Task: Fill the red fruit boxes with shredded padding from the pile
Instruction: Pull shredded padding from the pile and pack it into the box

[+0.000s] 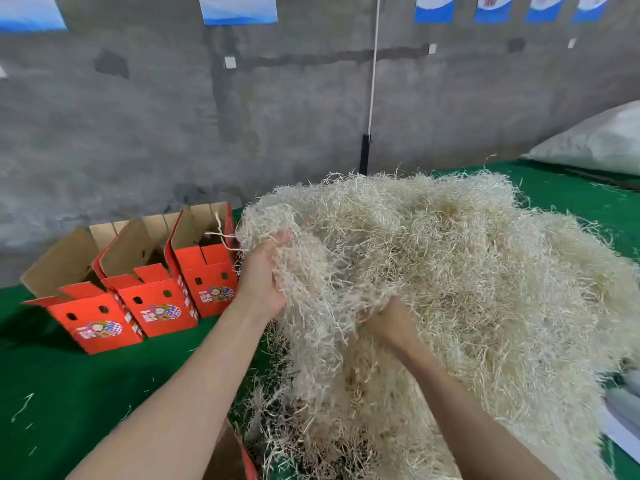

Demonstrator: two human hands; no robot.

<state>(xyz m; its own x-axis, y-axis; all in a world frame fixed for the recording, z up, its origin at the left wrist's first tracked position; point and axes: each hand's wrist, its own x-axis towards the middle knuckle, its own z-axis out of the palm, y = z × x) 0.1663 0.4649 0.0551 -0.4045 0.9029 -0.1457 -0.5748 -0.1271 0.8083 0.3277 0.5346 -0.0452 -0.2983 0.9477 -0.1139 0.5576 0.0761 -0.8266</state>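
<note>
Head view: pile (467, 271) of shredded padding sits on green desk (69, 393). Three red boxes (156, 306), flaps open, stand in a row just left of pile, touching each other; insides mostly hidden, fill level can't tell. L hand (263, 282) at pile's left edge, fingers curled into strands, holding a raised clump (311, 289). R hand (388, 323) sunk in pile's near face, fingers buried, so grip can't tell. Judgement: step = pulling a handful free. To do well: tear clump loose w/ both hands before carrying, keep it compact; otherwise trailing strands prob. drag more off pile & litter desk btw pile and boxes.
</note>
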